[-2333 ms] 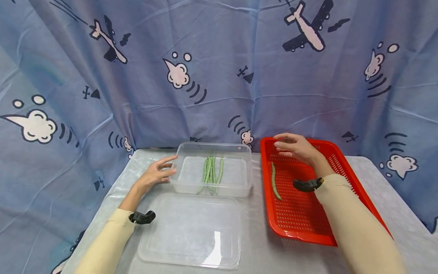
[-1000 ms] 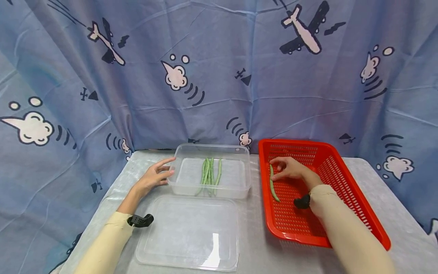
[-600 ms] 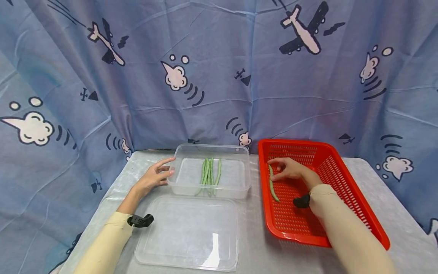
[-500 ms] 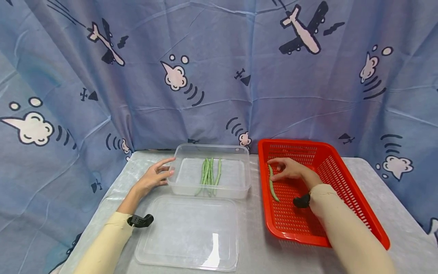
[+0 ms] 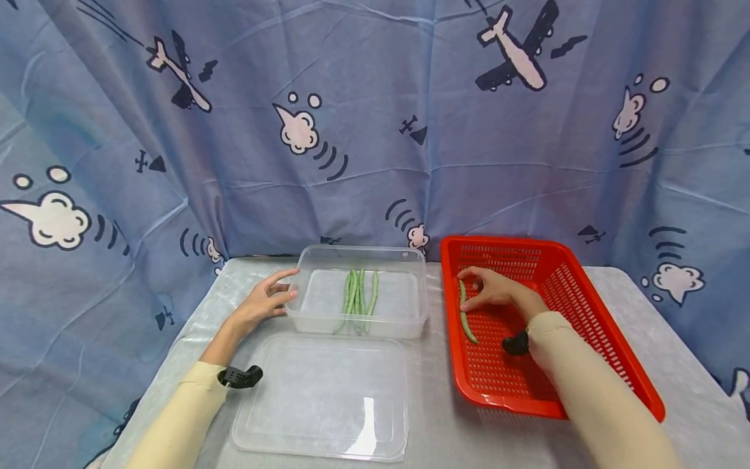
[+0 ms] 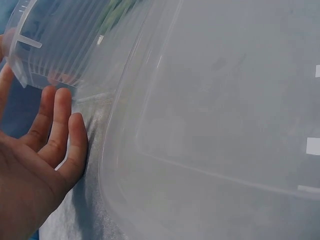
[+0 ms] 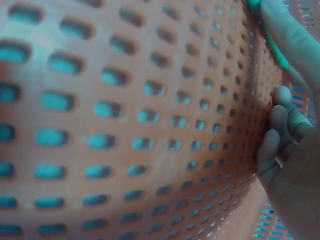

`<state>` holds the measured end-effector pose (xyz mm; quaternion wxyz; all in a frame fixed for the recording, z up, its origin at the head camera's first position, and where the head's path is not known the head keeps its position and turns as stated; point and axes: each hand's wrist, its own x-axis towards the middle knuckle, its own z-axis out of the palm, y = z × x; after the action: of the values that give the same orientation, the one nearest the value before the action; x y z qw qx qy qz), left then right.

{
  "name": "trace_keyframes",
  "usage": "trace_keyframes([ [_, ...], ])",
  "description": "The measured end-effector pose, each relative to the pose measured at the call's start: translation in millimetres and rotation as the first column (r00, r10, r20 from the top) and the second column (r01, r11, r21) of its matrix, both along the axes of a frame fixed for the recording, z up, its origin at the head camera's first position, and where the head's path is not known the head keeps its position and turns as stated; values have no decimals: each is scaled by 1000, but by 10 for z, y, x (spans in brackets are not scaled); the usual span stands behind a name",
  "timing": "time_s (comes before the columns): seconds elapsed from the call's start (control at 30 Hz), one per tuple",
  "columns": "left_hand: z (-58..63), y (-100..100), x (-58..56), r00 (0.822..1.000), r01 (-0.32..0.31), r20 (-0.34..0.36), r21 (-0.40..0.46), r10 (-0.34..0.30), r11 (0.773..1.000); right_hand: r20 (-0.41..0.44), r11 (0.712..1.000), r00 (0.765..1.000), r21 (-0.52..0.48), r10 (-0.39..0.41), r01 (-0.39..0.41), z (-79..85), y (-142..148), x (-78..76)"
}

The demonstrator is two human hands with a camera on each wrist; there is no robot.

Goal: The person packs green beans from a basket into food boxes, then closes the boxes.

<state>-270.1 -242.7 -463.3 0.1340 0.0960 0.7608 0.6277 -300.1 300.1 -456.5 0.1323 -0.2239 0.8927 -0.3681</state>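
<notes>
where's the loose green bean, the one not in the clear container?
Head view, right side: the green bean lies in the red plastic basket, along its left wall, its far half between the right hand's thumb and fingers.

Curtained-off work nook, room type unclear, blue airplane-print curtain (image 5: 363, 65), pale grey tabletop (image 5: 433, 384)

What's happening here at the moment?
A person's right hand pinches a green bean that lies along the box-side wall of the red basket. The left hand touches the left end of the clear box, fingers relaxed. Several more beans lie in the box, which has its lid off, flat on the table in front.
</notes>
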Motion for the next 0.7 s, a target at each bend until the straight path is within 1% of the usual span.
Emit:
trace_keyframes([
  [0.1, 11, -1, 2, 1000, 7, 1, 5, -7, 1000, 8, 1000, 1000, -28, -6, 6, -16, -3, -4],
  [0.2, 15, -2, 2, 1000, 10, 3, 9, -10, 1000, 25, 995, 1000, -103, -11, 13, -34, 7, -3],
  [0.3, 2, 2, 7, 1000, 6, 6, 6, -6, 1000, 36, 983, 999, -181, -6, 13, -60, 19, 8],
  [0.37, -3, 4, 9, 1000, 1, 6, 2, -1, 1000, 38, 979, 999, -204, -6, 13, -61, 15, 12],
  [0.47, -3, 6, 12, 1000, -4, 3, -3, 4, 1000, 25, 984, 1000, -180, 6, -1, -45, 8, 7],
  [0.63, 5, 6, 14, 1000, -2, 3, -14, 2, 1000, 0, 999, 1000, -40, 18, -18, -2, -19, -19],
  [0.7, 3, 5, 12, 1000, 0, 2, -21, 0, 1000, 6, 1000, 1000, -13, 23, -23, 6, -29, -30],
])
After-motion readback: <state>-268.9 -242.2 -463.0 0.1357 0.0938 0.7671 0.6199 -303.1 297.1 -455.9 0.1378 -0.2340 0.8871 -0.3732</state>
